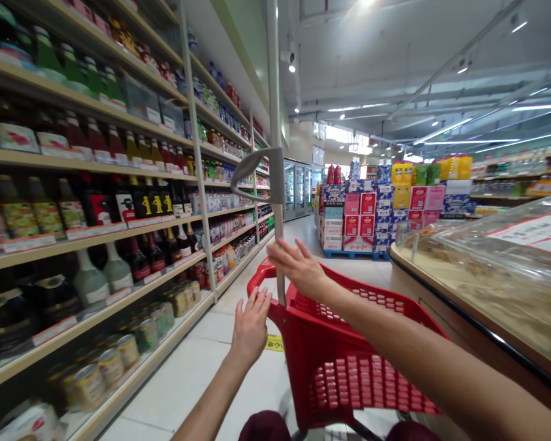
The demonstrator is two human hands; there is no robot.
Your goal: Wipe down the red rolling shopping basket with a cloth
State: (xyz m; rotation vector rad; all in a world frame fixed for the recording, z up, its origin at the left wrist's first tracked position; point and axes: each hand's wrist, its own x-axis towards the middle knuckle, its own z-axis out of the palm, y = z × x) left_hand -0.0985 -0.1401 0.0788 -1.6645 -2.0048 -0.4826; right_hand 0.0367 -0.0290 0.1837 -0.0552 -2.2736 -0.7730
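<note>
A red shopping basket with holes in its sides stands in front of my knees. From its left end a pale metal pole rises to a grey loop handle. My left hand is open beside the basket's curved red carrying handle, fingers pointing up; I cannot tell whether the fingertips touch it. My right hand is open above the basket, fingers stretched out flat across the pole. Whether it touches the pole is unclear. Neither hand holds anything.
Shelves of bottles and cans line the left. A display counter with clear covers stands close on the right. Stacked cartons on a blue pallet stand ahead. Tiled floor runs along the shelves.
</note>
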